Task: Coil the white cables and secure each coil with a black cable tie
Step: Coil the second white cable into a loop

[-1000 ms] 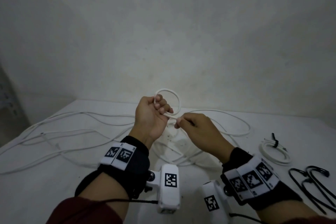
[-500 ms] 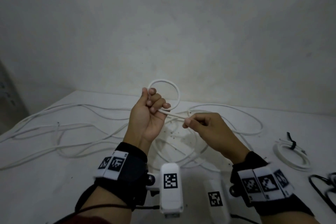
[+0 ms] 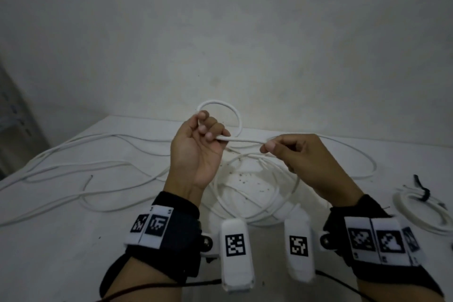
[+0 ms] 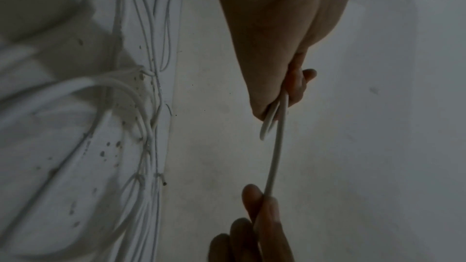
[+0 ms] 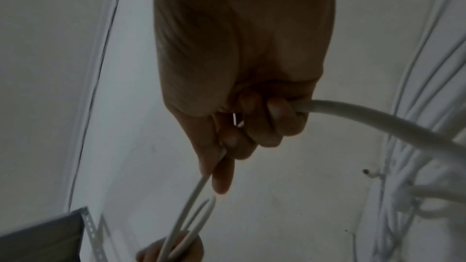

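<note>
Left hand (image 3: 198,149) has its fingers curled round a small loop (image 3: 220,115) of the white cable (image 3: 245,141), and the right hand (image 3: 301,162) pinches that same cable between thumb and fingertip just to the right of it. Both are held up over the white table (image 3: 61,240), where the rest of the loose cable sprawls from far left to right. One finished coil (image 3: 416,211) lies near the right edge, a black cable tie (image 3: 422,189) already round it. Now the key line: the short taut stretch between the two grips runs left to right, nearly level, with the loop standing up on the far side of the left fingers (the left wrist view shows two strands passing through that fist). The right hand is the one feeding, so the next turn likely comes from its side. Against a second ago the hands have drawn apart, the stretch between them is longer, and the loop looks a little wider.
</note>
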